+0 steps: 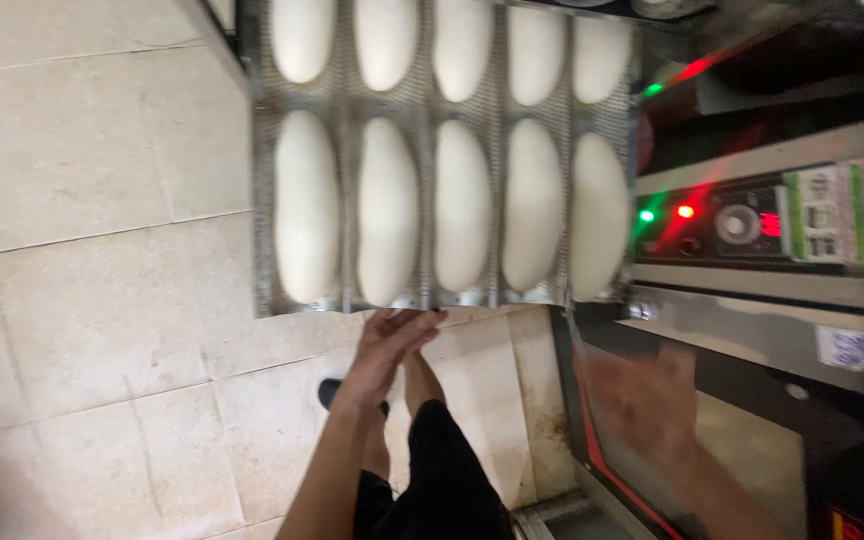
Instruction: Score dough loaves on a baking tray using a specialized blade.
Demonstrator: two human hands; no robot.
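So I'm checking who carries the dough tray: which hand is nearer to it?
Left. The left hand touches the near edge of the perforated tray from underneath. The right hand, blurred, is lower right, apart from it, before the oven door.

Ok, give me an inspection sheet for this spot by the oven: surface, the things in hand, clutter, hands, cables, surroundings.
Surface: pale tiled floor, some stains near the oven's base.
Things in hand: perforated metal baking tray with channels, carrying long white unbaked dough loaves in two rows; the far row is cut off by the frame.
Clutter: nothing seen.
Hands: left hand touches the tray's near edge from below, fingers extended; right hand is motion-blurred in front of the oven door, holding nothing visible.
Cables: nothing seen.
Surroundings: oven with glass door; control panel with dial and red and green lights lit.
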